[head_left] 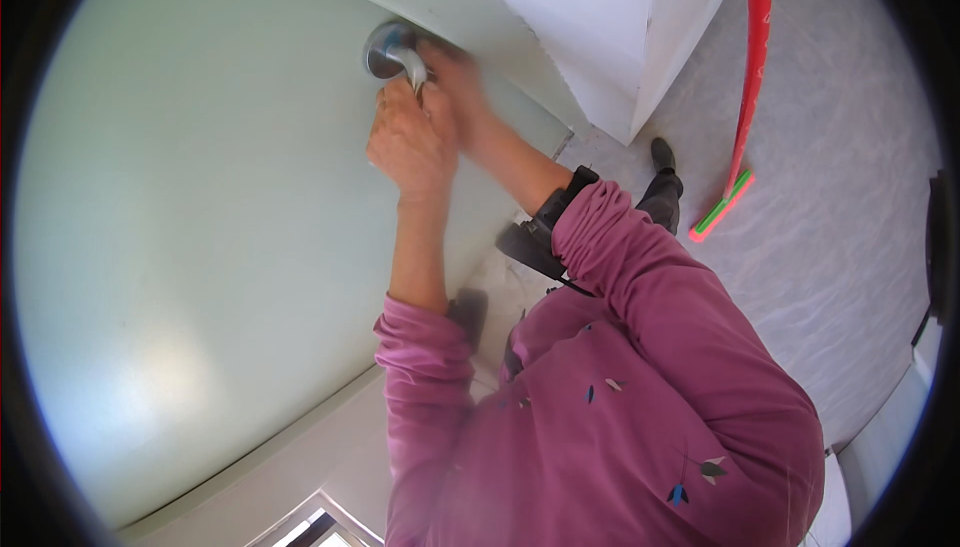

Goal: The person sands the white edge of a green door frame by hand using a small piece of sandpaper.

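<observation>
A shiny metal door handle (386, 50) with a round base sticks out of a pale green door (200, 197). My left hand (410, 142) is closed around its curved lever, fingers wrapped and knuckles up. Just beyond and to the right, my right hand (456, 85) is at the handle's far side, smeared by motion. Its fingers are partly hidden behind the left hand and the lever, so whether it grips anything does not show. A black strap (568, 202) circles my right wrist, below a rolled-up purple sleeve.
A broom with a red handle (757, 37) and a green-and-red head (722, 205) stands at the right on grey flooring (830, 247). White wall corner (590, 17) juts out at the top. A dark shoe (662, 155) shows near the broom. At bottom left is a framed panel (320, 522).
</observation>
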### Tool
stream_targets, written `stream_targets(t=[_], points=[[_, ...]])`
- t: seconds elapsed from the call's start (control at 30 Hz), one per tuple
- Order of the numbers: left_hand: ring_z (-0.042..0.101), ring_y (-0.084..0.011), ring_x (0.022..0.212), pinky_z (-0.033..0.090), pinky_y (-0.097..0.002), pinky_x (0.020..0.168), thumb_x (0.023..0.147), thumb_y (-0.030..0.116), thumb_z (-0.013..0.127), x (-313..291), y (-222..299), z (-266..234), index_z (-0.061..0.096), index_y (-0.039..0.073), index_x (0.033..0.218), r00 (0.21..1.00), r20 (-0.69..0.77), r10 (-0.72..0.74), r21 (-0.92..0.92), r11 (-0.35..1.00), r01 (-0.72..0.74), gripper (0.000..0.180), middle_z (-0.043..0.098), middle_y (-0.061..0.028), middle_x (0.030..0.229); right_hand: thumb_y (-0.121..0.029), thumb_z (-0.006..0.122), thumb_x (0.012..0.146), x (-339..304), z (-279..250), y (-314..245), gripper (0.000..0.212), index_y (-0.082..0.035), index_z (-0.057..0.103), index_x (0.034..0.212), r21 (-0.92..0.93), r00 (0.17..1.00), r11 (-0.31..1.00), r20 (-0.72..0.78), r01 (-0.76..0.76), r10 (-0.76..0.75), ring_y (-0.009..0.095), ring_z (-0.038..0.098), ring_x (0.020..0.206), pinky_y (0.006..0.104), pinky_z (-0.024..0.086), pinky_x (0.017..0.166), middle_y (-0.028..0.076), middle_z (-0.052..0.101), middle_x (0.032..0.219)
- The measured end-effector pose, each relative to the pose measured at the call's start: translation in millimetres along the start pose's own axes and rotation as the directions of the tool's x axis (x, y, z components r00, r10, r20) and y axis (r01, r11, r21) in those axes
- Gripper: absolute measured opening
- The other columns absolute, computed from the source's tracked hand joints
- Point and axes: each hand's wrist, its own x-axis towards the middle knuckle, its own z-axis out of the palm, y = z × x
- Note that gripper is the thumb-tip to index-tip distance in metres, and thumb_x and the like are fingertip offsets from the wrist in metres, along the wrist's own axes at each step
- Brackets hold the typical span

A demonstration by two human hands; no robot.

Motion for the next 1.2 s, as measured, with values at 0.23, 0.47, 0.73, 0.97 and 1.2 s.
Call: stream_targets(t=[0.23, 0.47, 0.73, 0.97, 1.2], points=[[0.054, -0.0289, 0.059, 0.042, -0.0381, 0.05, 0.076, 0.025, 0.045, 2.1, 1.8, 2.1, 0.046, 0.004, 0.072, 0.996, -0.056, 0.071, 0.009, 0.997, -0.07, 0.021, 0.053, -0.0107, 0.069, -0.019, 0.054, 0.08, 5.4, 0.2, -5.4, 0.019, -0.001, 0.054, 0.085, -0.147, 0.999, 0.988, -0.006, 0.051, -0.052, 0.01, 0.045, 0.062, 0.024, 0.038, 0.056, 0.002, 0.052, 0.076], [0.054, -0.029, 0.061, 0.043, -0.0383, 0.051, 0.076, 0.025, 0.045, 0.9, -3.2, 5.2, 0.048, 0.003, 0.075, 0.995, -0.065, 0.082, 0.012, 0.997, -0.081, 0.021, 0.054, -0.0108, 0.071, -0.014, 0.055, 0.078, -2.3, 10.7, -9.0, 0.016, 0.0, 0.054, 0.085, 0.01, 0.995, 1.0, -0.096, -0.024, 0.025, 0.011, 0.044, 0.059, 0.025, 0.038, 0.054, 0.003, 0.053, 0.073], [0.054, -0.0287, 0.063, 0.043, -0.0374, 0.054, 0.075, 0.025, 0.046, 1.2, 1.4, 7.8, 0.049, 0.005, 0.077, 0.998, -0.04, 0.047, -0.013, 0.999, -0.047, 0.021, 0.054, -0.0101, 0.074, -0.01, 0.054, 0.076, 28.0, -38.6, 42.6, 0.007, -0.003, 0.051, 0.074, -0.245, 0.984, 0.956, 0.116, 0.161, -0.136, 0.011, 0.043, 0.057, 0.0262, 0.037, 0.051, 0.002, 0.048, 0.068], [0.053, -0.0282, 0.065, 0.042, -0.0371, 0.055, 0.077, 0.025, 0.043, 1.4, -2.2, 5.1, 0.05, 0.005, 0.076, 0.999, -0.036, 0.039, -0.012, 0.999, -0.04, 0.021, 0.054, -0.0098, 0.073, -0.019, 0.053, 0.07, 10.9, -24.0, 33.8, 0.017, -0.002, 0.049, 0.07, -0.26, 0.902, 0.866, 0.056, 0.427, -0.428, 0.022, 0.05, 0.057, 0.0295, 0.038, 0.049, 0.01, 0.05, 0.063], [0.054, -0.0267, 0.063, 0.042, -0.0372, 0.052, 0.076, 0.025, 0.043, 1.8, -2.4, 5.6, 0.05, 0.006, 0.077, 0.999, -0.023, 0.041, 0.023, 0.999, -0.041, 0.02, 0.054, -0.0085, 0.073, -0.015, 0.051, 0.08, 0.2, -3.0, 1.8, 0.013, -0.002, 0.053, 0.078, 0.182, 0.994, 0.978, -0.019, -0.106, 0.111, 0.007, 0.044, 0.056, 0.0238, 0.038, 0.049, 0.0, 0.048, 0.065]])
